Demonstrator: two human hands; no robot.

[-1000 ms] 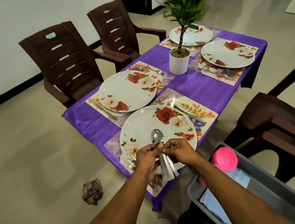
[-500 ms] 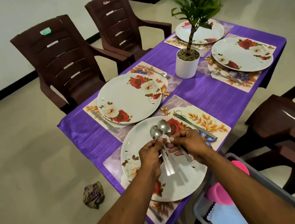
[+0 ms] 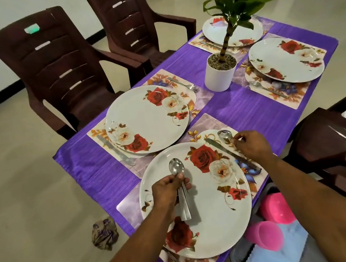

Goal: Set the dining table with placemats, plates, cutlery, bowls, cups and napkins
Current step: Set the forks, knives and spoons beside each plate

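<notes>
Right hand (image 3: 252, 145) moved off the bundle, pinching one spoon (image 3: 225, 135) onto nearest placemat (image 3: 209, 126) beside knife (image 3: 228, 152). Left hand (image 3: 167, 189) gripping remaining spoons (image 3: 179, 183) above plate (image 3: 212, 220). Outstanding: bowls, cups, napkins.

Head view, steeply down over table (image 3: 232, 107)

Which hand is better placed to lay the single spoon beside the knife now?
The right hand: it already pinches the single spoon over the placemat, next to the knife. The left hand holds the spare spoons.
</notes>
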